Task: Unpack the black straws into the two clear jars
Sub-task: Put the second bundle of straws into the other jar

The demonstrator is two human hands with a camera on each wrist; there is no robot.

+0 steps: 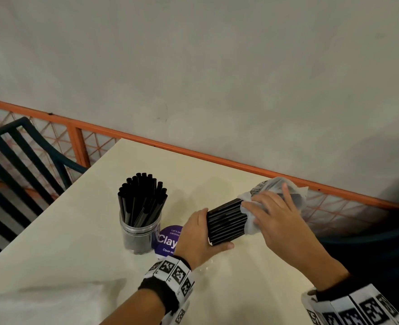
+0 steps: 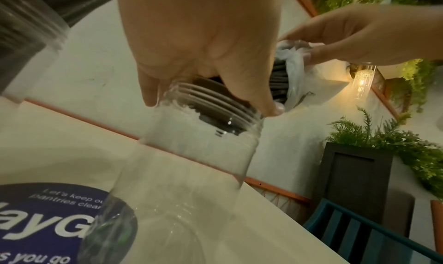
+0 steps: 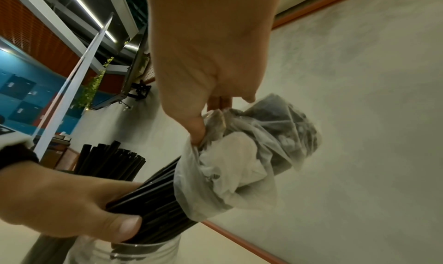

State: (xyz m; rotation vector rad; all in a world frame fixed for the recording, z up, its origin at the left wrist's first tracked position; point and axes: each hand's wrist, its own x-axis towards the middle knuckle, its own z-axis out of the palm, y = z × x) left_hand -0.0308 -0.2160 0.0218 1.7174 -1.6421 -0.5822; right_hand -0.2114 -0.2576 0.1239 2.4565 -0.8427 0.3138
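Note:
A clear jar (image 1: 139,233) full of upright black straws stands on the cream table (image 1: 64,242). My left hand (image 1: 200,238) grips a tilted bundle of black straws (image 1: 226,221). The bundle's lower ends sit in the mouth of the second clear jar (image 2: 191,164), which the head view mostly hides under my left hand. A thin clear plastic bag (image 1: 273,186) still covers the bundle's upper half. My right hand (image 1: 271,214) pinches that bag (image 3: 227,182) near its crumpled open edge. In the right wrist view my left hand's thumb (image 3: 124,228) presses on the bundle (image 3: 153,198).
A round purple sticker (image 1: 168,240) lies on the table between the two jars. An orange rail (image 1: 193,153) runs along the table's far edge against the grey wall. A dark slatted chair (image 1: 17,160) stands at the left.

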